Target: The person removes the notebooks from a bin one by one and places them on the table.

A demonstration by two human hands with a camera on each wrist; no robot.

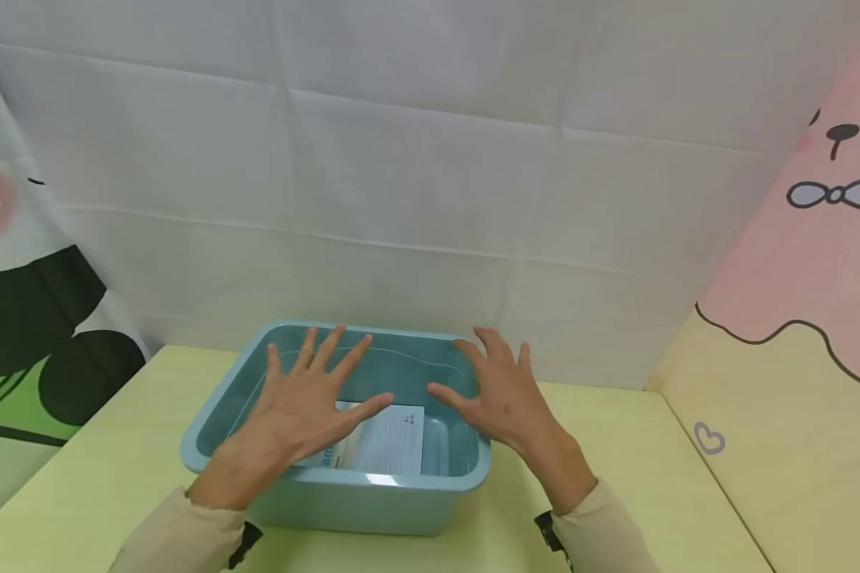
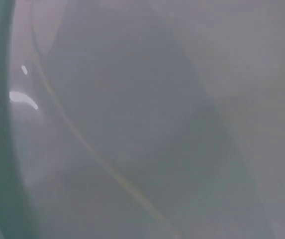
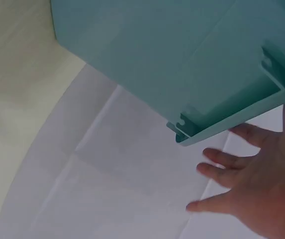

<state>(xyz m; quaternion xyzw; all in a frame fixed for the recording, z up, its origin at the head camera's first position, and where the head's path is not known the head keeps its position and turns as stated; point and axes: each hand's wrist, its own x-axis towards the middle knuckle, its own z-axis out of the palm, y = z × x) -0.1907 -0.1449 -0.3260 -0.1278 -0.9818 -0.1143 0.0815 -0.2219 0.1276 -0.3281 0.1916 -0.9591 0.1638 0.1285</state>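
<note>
A blue-green plastic bin (image 1: pixel 358 508) stands on the table, its mouth facing up. Inside it, on the floor, lies a flat white item (image 1: pixel 396 439) with fine printed lines and blue lettering; my left hand hides part of it. That left hand (image 1: pixel 294 414) is spread above the bin, holding nothing. My right hand (image 1: pixel 507 398) is by the right rim, its fingers spread and grasping nothing. In the right wrist view the fingers of the right hand (image 3: pixel 256 189) are next to the bin's rim (image 3: pixel 237 119). The left wrist view shows a blurred, glossy bin wall (image 2: pixel 132 99).
The pale yellow table (image 1: pixel 580 469) extends on both sides of the bin. Behind it hangs a creased white cloth (image 1: pixel 430 183). Printed cartoon panels flank the table, a black, white and green one (image 1: pixel 36 318) at left and a pink and yellow one (image 1: pixel 795 318) at right.
</note>
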